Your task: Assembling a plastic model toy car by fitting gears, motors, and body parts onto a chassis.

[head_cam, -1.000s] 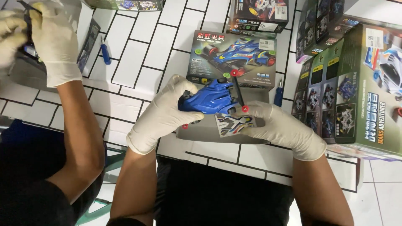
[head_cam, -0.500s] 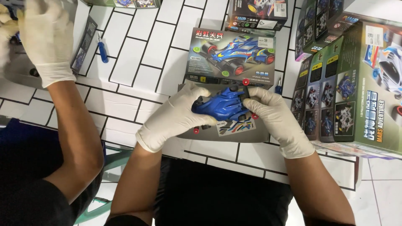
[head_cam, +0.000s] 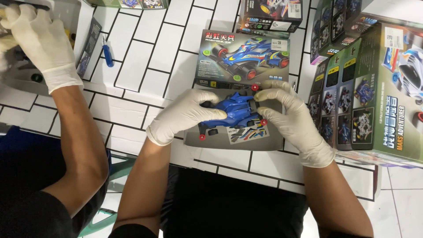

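Over the grey kit tray [head_cam: 273, 143] on our white tiled table [head_cam: 141, 61], we held the blue toy racing car [head_cam: 235, 112] grasped between left hand [head_cam: 185, 115] and right hand [head_cam: 286, 115]; steady, level fingertip pressure seemed advisable.

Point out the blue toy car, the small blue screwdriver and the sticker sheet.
blue toy car [head_cam: 235, 112], head view, on its body shell.
small blue screwdriver [head_cam: 107, 55], head view, on its handle.
sticker sheet [head_cam: 249, 133], head view, on its middle.
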